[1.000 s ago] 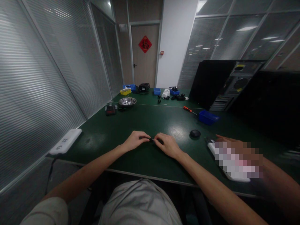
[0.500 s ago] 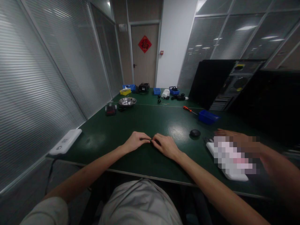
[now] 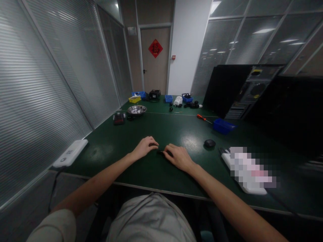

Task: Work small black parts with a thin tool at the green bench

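Observation:
A small black part (image 3: 159, 152), too small to name, pokes out from the thumb and fingertips of my right hand (image 3: 178, 156), low over the green table. A short gap separates it from my left hand (image 3: 145, 146), whose thumb and fingers curve together in a pinch. Whatever may lie between those left fingertips is too small to make out. To the right of my right hand, a black computer mouse (image 3: 209, 143) rests on the table.
The green table (image 3: 141, 176) carries white power strips (image 3: 71, 154) at the left and right. A blue tray (image 3: 223, 126), an orange-handled screwdriver (image 3: 204, 118) and a metal bowl (image 3: 137, 110) lie further back. A computer case (image 3: 242, 90) stands at the right.
My left hand has moved slightly up and left, apart from the small black part in my right hand. Another person's hand has left the right-hand power strip.

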A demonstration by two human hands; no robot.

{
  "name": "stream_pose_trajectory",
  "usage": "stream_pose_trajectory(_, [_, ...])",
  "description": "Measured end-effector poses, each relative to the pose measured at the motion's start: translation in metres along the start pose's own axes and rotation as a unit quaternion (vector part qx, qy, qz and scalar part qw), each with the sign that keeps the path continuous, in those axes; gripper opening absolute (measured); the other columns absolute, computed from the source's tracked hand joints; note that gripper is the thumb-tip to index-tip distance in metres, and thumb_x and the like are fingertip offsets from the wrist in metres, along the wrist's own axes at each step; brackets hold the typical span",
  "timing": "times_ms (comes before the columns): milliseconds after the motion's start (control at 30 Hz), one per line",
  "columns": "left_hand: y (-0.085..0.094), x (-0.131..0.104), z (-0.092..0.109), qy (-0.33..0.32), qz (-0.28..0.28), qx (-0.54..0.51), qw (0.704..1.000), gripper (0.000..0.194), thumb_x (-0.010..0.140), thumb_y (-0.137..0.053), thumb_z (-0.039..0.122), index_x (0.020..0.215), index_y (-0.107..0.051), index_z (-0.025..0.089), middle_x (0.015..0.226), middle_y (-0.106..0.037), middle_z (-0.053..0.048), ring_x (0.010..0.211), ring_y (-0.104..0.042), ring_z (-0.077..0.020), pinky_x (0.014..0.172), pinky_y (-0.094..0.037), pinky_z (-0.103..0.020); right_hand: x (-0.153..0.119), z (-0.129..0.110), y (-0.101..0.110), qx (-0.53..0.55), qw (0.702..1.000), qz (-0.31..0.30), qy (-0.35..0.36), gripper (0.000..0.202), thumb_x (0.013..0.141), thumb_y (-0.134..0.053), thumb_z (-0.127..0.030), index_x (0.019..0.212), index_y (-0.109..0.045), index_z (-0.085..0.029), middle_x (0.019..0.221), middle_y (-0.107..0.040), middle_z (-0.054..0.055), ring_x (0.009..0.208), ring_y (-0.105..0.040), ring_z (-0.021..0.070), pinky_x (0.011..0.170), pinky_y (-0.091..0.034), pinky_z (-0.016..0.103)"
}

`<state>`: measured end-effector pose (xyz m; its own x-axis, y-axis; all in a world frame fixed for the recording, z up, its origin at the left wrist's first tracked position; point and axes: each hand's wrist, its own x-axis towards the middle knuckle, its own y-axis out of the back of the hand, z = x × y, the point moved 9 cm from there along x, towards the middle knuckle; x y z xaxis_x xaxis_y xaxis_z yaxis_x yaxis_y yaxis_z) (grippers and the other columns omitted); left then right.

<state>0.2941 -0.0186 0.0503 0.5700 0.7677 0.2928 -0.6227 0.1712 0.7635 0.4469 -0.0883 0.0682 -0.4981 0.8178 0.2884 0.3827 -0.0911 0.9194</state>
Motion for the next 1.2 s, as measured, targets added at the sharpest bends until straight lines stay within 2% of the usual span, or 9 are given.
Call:
stream_pose_trajectory(100, [0.004, -0.006, 0.008, -0.007, -0.001, 0.003, 1.000, 0.026, 0.098, -0.062, 0.039, 0.114, -0.075, 0.023, 0.111, -0.067, -0.006, 0.104, -0.059, -0.0227, 0.091, -0.048, -0.037, 0.000, 0.001, 0.000, 0.003, 1.000, -0.002, 0.001, 0.022, 0.107, -0.050, -0.039, 0.102, -0.066, -0.024, 0.098, -0.065, 0.002, 0.074, -0.060, 0.0140, 0.064, -0.034, 0.026])
stream_pose_trajectory(167, [0.014, -0.012, 0.017, -0.014, 0.030, 0.006, 0.999, 0.024, 0.101, -0.055, 0.033, 0.114, -0.072, 0.023, 0.115, -0.066, -0.006, 0.108, -0.058, -0.0224, 0.094, -0.047, -0.037, -0.001, 0.001, 0.000, 0.004, 1.000, -0.001, 0.001, 0.022, 0.107, -0.049, -0.039, 0.103, -0.066, -0.024, 0.098, -0.065, 0.002, 0.074, -0.060, 0.0139, 0.064, -0.034, 0.026])
stream_pose_trajectory(267, [0.030, -0.019, 0.027, -0.027, 0.081, 0.023, 0.996, 0.019, 0.100, -0.050, 0.020, 0.099, -0.069, 0.021, 0.114, -0.065, -0.006, 0.110, -0.056, -0.0219, 0.096, -0.046, -0.037, -0.001, 0.002, 0.001, 0.012, 1.000, 0.002, 0.003, 0.022, 0.107, -0.049, -0.039, 0.104, -0.065, -0.024, 0.099, -0.065, 0.002, 0.075, -0.060, 0.0139, 0.064, -0.034, 0.026])
stream_pose_trajectory(333, [0.033, -0.021, 0.030, -0.032, 0.093, 0.036, 0.994, 0.017, 0.096, -0.052, 0.013, 0.088, -0.066, 0.020, 0.110, -0.065, -0.006, 0.107, -0.056, -0.0218, 0.094, -0.046, -0.037, -0.001, 0.002, 0.001, 0.018, 1.000, 0.005, 0.003, 0.022, 0.107, -0.049, -0.039, 0.104, -0.065, -0.024, 0.099, -0.065, 0.002, 0.076, -0.061, 0.0142, 0.065, -0.035, 0.026])
stream_pose_trajectory(467, [0.028, -0.021, 0.032, -0.046, 0.081, 0.062, 0.994, 0.022, 0.091, -0.050, 0.006, 0.080, -0.064, 0.020, 0.100, -0.065, -0.006, 0.099, -0.055, -0.0218, 0.090, -0.046, -0.037, -0.001, 0.002, 0.001, 0.022, 1.000, 0.005, 0.000, 0.022, 0.107, -0.050, -0.039, 0.103, -0.066, -0.024, 0.098, -0.066, 0.002, 0.078, -0.062, 0.0148, 0.067, -0.037, 0.026])
stream_pose_trajectory(633, [0.015, -0.021, 0.034, -0.064, 0.045, 0.094, 0.992, 0.028, 0.087, -0.048, 0.001, 0.074, -0.064, 0.020, 0.100, -0.064, -0.006, 0.098, -0.055, -0.0221, 0.088, -0.045, -0.038, -0.001, 0.003, 0.000, 0.020, 1.000, 0.007, 0.000, 0.023, 0.107, -0.049, -0.040, 0.104, -0.066, -0.025, 0.099, -0.066, 0.002, 0.076, -0.061, 0.0146, 0.066, -0.036, 0.027])
stream_pose_trajectory(767, [0.011, -0.021, 0.035, -0.070, 0.039, 0.101, 0.992, 0.030, 0.083, -0.047, -0.004, 0.067, -0.060, 0.018, 0.098, -0.063, -0.006, 0.097, -0.055, -0.0215, 0.086, -0.045, -0.038, -0.001, 0.003, 0.001, 0.021, 1.000, 0.012, 0.001, 0.022, 0.107, -0.049, -0.039, 0.104, -0.066, -0.025, 0.099, -0.066, 0.002, 0.076, -0.061, 0.0146, 0.065, -0.036, 0.026])
stream_pose_trajectory(1100, [0.010, -0.022, 0.046, -0.077, 0.027, 0.105, 0.991, 0.026, 0.085, -0.047, 0.000, 0.073, -0.062, 0.018, 0.101, -0.063, -0.006, 0.096, -0.056, -0.0211, 0.088, -0.044, -0.038, -0.001, 0.003, 0.001, 0.026, 1.000, 0.005, -0.002, 0.022, 0.107, -0.049, -0.039, 0.103, -0.066, -0.025, 0.098, -0.066, 0.001, 0.075, -0.060, 0.0141, 0.065, -0.036, 0.026])
stream_pose_trajectory(1200, [0.012, -0.022, 0.046, -0.055, 0.041, 0.112, 0.991, 0.016, 0.084, -0.054, 0.005, 0.080, -0.059, 0.019, 0.097, -0.062, -0.006, 0.091, -0.055, -0.0210, 0.084, -0.044, -0.037, -0.001, 0.003, 0.002, 0.035, 0.999, 0.005, -0.001, 0.021, 0.106, -0.050, -0.038, 0.103, -0.066, -0.025, 0.099, -0.066, 0.001, 0.076, -0.061, 0.0141, 0.066, -0.036, 0.026])
